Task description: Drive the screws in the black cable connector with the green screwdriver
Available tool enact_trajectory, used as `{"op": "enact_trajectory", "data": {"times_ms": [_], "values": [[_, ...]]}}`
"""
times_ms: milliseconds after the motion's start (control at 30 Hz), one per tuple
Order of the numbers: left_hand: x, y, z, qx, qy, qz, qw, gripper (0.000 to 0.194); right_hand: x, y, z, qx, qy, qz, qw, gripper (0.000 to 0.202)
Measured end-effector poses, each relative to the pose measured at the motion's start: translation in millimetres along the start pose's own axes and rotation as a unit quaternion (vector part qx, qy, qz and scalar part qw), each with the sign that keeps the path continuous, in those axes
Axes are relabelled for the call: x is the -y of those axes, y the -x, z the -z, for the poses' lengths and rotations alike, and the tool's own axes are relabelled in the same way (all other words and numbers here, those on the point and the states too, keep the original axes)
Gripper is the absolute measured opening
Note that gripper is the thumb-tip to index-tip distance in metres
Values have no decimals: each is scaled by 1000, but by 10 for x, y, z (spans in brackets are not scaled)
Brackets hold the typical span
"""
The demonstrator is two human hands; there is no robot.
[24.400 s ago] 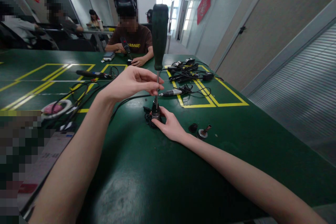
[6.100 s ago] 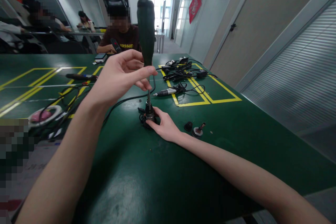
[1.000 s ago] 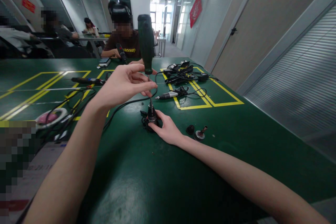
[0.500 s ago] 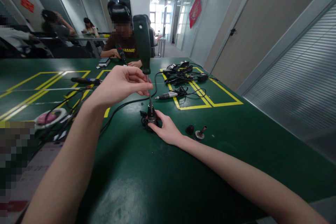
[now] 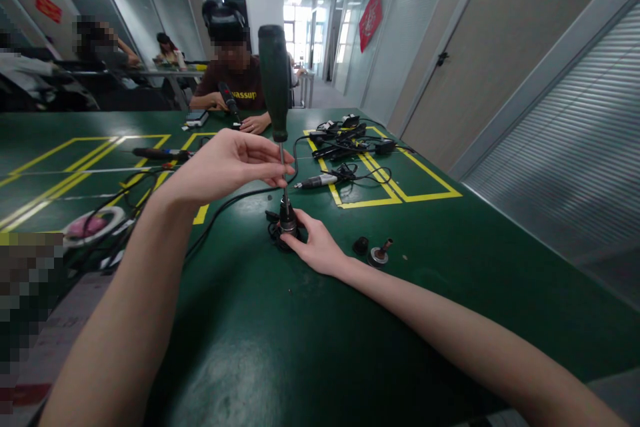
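Note:
My left hand [image 5: 245, 160] pinches the thin metal shaft of a screwdriver [image 5: 275, 83], just below its dark green handle. The screwdriver stands nearly upright, its tip down at the top of a small black and silver cone-shaped part [image 5: 287, 219]. My right hand [image 5: 315, 243] is closed around the lower side of that part and holds it against the table. A dark cable lies coiled behind and beside the part. To the right of my right hand lie a small black cap [image 5: 361, 245] and a round metal piece with a stem [image 5: 379, 255].
The green table [image 5: 240, 347] bears yellow tape outlines. Beyond my right hand lie a grey and black pen-like tool [image 5: 320, 181] and a heap of black cables [image 5: 345, 140]. A white tape roll [image 5: 95, 227] is at left. A person [image 5: 233, 73] sits across, holding a tool.
The screwdriver handle has turned a little and stands slightly straighter. My left fingers have shifted slightly on the shaft; my right hand stays on the cone-shaped part.

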State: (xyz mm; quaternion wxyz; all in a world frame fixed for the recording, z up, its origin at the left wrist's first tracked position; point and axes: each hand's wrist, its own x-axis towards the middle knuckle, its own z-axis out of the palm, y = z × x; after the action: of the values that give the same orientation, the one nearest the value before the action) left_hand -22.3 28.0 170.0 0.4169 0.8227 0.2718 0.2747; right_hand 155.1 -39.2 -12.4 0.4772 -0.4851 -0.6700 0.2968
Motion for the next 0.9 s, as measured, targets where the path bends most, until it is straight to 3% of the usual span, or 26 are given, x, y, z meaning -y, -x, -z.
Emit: {"op": "enact_trajectory", "data": {"times_ms": [533, 733, 900], "values": [[87, -39, -25, -33, -9, -9, 999, 28, 34, -2, 13, 3, 1, -3, 1000, 37], [40, -2, 24, 5, -9, -6, 1000, 23, 13, -6, 4, 1, 3, -2, 1000, 37], [58, -5, 51, -5, -19, -15, 1000, 21, 26, -1, 12, 2, 4, -2, 1000, 36]]}}
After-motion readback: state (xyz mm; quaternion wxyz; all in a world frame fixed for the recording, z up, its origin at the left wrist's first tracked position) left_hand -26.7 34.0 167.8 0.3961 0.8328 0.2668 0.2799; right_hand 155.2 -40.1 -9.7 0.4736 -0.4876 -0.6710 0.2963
